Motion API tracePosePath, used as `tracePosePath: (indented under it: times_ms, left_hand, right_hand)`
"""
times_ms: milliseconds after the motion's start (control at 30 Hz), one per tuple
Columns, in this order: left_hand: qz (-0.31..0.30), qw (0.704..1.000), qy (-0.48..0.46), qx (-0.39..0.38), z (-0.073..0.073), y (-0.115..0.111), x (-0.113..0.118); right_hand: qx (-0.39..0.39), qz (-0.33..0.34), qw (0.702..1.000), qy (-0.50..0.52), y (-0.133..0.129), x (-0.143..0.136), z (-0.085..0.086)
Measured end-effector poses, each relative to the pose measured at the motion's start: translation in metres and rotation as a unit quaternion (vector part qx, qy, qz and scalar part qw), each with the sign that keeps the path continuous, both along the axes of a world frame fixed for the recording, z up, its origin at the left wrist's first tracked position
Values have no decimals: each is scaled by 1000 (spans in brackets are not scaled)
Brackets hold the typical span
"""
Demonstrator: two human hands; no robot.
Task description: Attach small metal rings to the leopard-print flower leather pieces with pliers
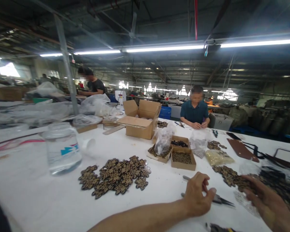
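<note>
My left hand (198, 194) is over a pair of pliers (223, 201) whose handles and jaws stick out on either side. Its fingers are curled in towards the thumb; anything pinched there is too small or hidden to make out. At the right, my right hand (268, 198) has its fingers and thumb about a tan-and-black patterned cutout (243, 183), at the end of a small heap of such cutouts (228, 174). A larger pile of the same bear-like cutouts (120, 175) lies to the left of my left hand.
Small cardboard trays of metal bits (183, 159) stand mid-table, before an open carton (139, 127). A large clear jar of liquid (62, 149) is at left. Across the table sits a co-worker (194, 109). Dark pieces (280, 183) are heaped at right; another tool (217, 227) lies at the near edge.
</note>
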State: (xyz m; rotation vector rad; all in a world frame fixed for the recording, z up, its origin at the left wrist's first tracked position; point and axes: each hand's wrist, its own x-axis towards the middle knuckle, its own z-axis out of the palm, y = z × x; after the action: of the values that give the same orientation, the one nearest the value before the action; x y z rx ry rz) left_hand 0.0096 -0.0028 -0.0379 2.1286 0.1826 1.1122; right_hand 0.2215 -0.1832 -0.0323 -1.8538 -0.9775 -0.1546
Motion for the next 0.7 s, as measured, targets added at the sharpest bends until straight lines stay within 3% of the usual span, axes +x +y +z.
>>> tracePosePath:
  times_ms: [100,200,400,500,633,700]
  left_hand:
    - [-36,999,4,-30,2,-7,0]
    - [-64,995,24,-67,6,-13,-2]
    - [-55,978,72,-186,4,-15,2]
    - [-44,971,70,-225,2,-13,6]
    - [-52,967,59,-241,14,-12,9]
    - [-96,961,65,-253,21,-9,12]
  right_hand:
    - [7,118,985,122,29,-48,10]
    - [1,184,960,213,39,-72,11]
    - [77,160,940,292,36,-82,6]
    - [57,172,940,288,37,-81,9]
    - [15,213,950,227,41,-83,22]
    - [21,218,953,208,46,-81,26]
